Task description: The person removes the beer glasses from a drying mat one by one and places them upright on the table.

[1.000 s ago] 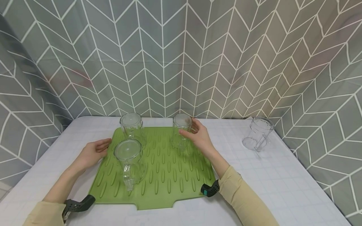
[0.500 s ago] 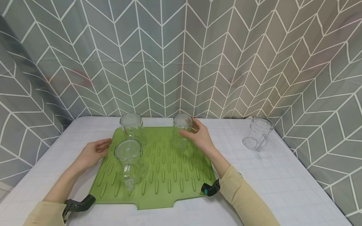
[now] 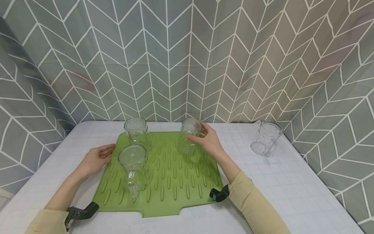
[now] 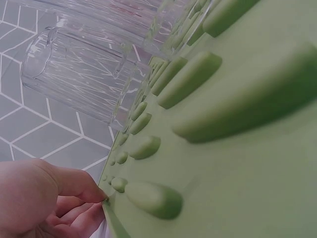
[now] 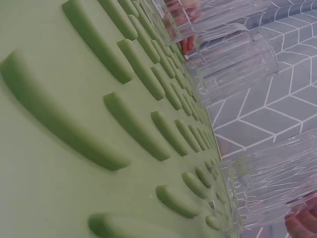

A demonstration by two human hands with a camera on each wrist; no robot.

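Observation:
My right hand (image 3: pixel 208 141) holds a clear glass mug (image 3: pixel 186 144) at the back right of the green ridged mat (image 3: pixel 172 203), thumb on its near side and fingers round the far right. The left hand (image 3: pixel 94 159) pinches the mat's left edge between thumb and fingers; the left wrist view shows thumb and fingertips (image 4: pixel 101 197) meeting at that edge. Two more glass mugs stand on the mat's left half, one at the back (image 3: pixel 136 135) and one nearer (image 3: pixel 135 169), its handle towards me.
A fourth glass mug (image 3: pixel 266 139) stands on the white tablecloth (image 3: pixel 292 182) at the far right, off the mat. Behind the table hangs a grey curtain (image 3: pixel 181 65) with white chevron lines. Black camera mounts sit at both wrists.
The right hand and its mug have shifted slightly to the right, and the mug's top leans a little that way. The left hand, mat and other mugs look unchanged.

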